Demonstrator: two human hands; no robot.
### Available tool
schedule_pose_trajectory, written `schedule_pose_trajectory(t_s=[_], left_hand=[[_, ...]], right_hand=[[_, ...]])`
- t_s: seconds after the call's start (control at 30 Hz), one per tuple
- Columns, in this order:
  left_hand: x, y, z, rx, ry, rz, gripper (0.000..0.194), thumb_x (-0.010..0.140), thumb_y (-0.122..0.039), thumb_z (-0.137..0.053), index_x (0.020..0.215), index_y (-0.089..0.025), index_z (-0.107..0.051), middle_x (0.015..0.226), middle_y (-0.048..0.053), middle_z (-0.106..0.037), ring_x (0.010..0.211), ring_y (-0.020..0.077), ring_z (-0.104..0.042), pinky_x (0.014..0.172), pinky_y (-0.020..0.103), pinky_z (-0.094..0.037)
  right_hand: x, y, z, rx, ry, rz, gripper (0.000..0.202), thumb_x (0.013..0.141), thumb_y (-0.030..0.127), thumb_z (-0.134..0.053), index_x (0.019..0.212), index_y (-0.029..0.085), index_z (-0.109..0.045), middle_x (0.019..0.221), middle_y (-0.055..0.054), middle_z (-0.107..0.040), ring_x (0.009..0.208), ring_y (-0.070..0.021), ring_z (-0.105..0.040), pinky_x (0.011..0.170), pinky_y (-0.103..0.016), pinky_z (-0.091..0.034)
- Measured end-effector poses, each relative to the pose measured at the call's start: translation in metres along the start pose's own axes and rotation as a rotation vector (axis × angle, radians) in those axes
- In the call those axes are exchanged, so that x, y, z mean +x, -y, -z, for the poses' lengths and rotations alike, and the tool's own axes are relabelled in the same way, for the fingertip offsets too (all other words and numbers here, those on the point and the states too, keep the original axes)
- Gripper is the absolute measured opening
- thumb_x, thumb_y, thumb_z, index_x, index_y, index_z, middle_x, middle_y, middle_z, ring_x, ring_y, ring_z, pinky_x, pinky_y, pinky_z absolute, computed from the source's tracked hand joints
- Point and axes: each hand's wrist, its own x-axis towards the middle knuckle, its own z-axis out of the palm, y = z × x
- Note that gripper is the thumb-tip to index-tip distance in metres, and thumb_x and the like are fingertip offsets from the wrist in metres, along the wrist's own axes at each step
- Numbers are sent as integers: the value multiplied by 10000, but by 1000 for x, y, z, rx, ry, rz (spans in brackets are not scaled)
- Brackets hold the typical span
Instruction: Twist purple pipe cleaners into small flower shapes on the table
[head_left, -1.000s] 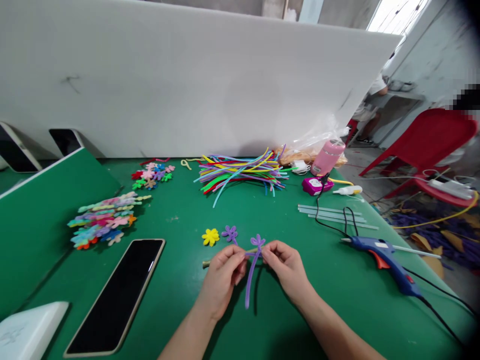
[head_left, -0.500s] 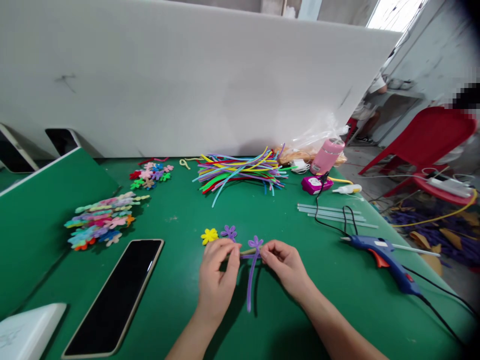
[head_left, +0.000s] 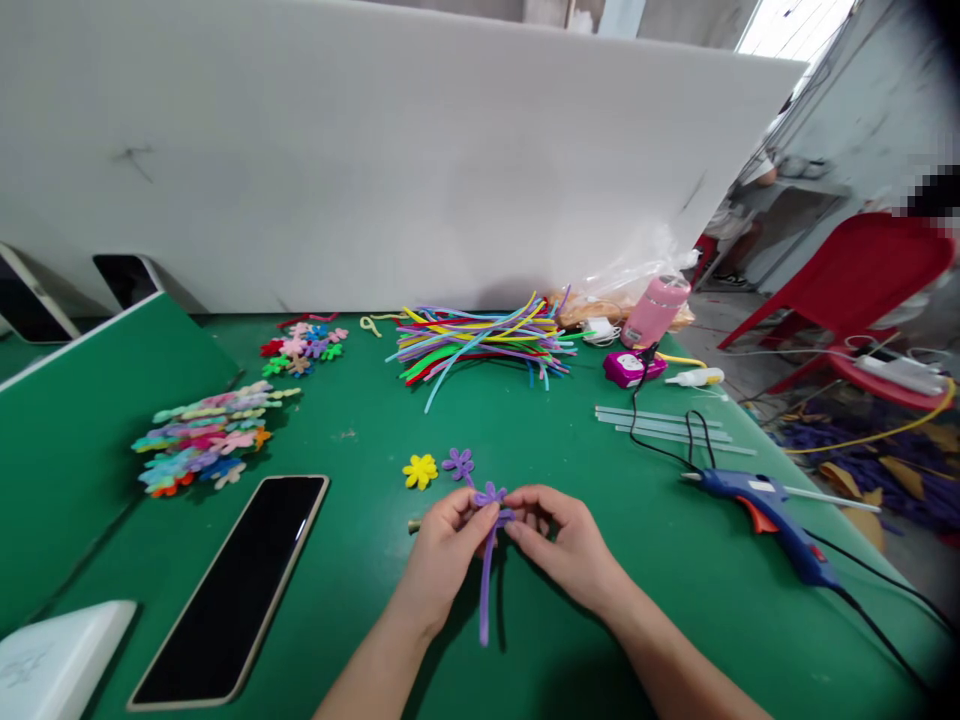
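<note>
A purple pipe cleaner [head_left: 485, 595], its upper part looped into flower petals, is pinched between my two hands. Finger and thumb of my left hand [head_left: 444, 548] close on it below the petals, and its straight tail hangs towards me. My right hand [head_left: 564, 538] has its fingertips closed on the right-hand petals. The end of a thin brownish stick [head_left: 414, 525] pokes out left of my left hand; the rest is hidden behind the fingers. Just beyond lie a yellow pipe-cleaner flower [head_left: 419, 471] and a finished-looking purple flower [head_left: 458, 463].
Loose pipe cleaners [head_left: 480, 340] are heaped at the back. Small flowers [head_left: 300, 348] and coloured strips [head_left: 206, 440] lie left, beyond a phone [head_left: 232, 590]. On the right are glue sticks [head_left: 667, 428], a blue glue gun [head_left: 772, 510] with its cord, and a pink bottle [head_left: 656, 312].
Both hands have come closer together around the petals. My left hand has shifted slightly right, and the stick that spanned between the hands now shows only left of it.
</note>
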Motion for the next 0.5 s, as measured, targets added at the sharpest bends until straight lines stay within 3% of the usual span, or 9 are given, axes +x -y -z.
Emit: schedule_pose_trajectory(t_s=[0.23, 0.5], left_hand=[[1, 2, 0, -195, 45, 125, 135, 711, -253, -646, 690, -136, -582, 533, -37, -532, 484, 63, -427, 471, 182, -303], [1, 3, -1, -264, 57, 114, 123, 704, -228, -657, 673, -149, -569, 580, -41, -543, 516, 61, -461, 501, 183, -332]], right_hand=[[-1, 0, 7, -271, -37, 423, 161, 783, 157, -587, 928, 198, -644, 831, -60, -690, 752, -159, -624, 673, -281, -507], [0, 0, 7, -301, -98, 493, 150, 783, 150, -590, 908, 206, -653, 793, -55, -691, 733, -153, -639, 657, -273, -525]])
